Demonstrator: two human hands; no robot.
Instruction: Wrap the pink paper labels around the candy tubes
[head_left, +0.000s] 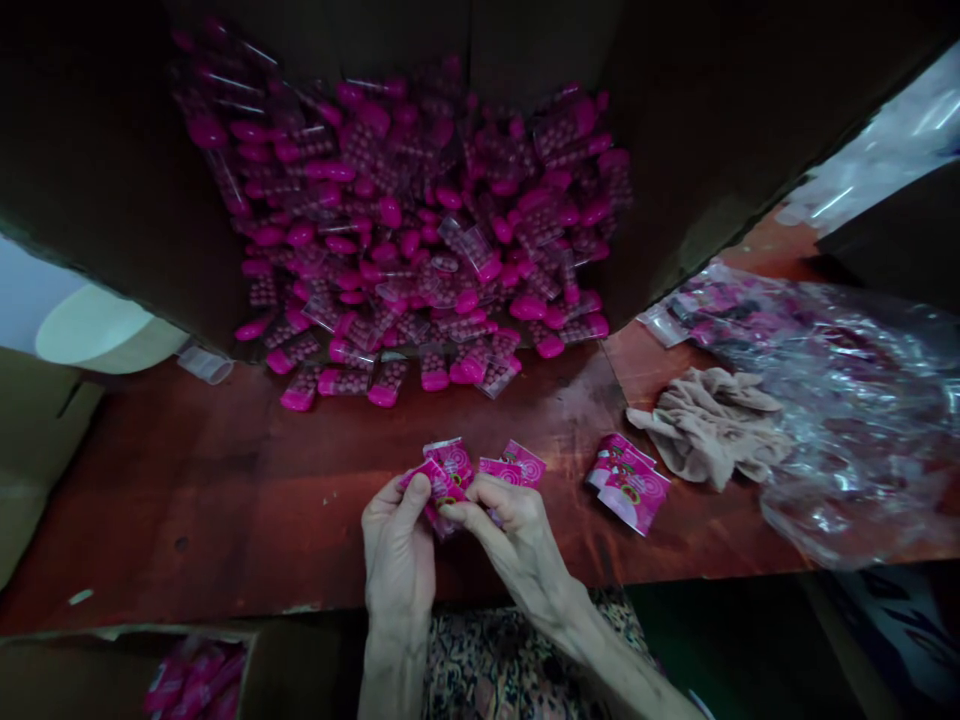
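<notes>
Pink printed labels [448, 462] are between my two hands near the table's front edge. My left hand [401, 540] holds them with the thumb pressed on top. My right hand [517, 535] pinches their right side, its fingers closed. More pink labels [529, 463] lie just behind my right hand. Another small group of pink labels [634, 490] rests on the table farther right. Beyond my hands, a big pile of clear containers with pink caps and small beads [420, 250] spills out of a large cardboard box [675, 150].
A crumpled beige cloth [712, 425] and clear plastic bags [862, 400] lie on the red-brown table [247, 500] at the right. At the left are a pale bowl [112, 330] and an empty clear container [204, 364]. An open box [289, 660] with pink items stands at the lower left.
</notes>
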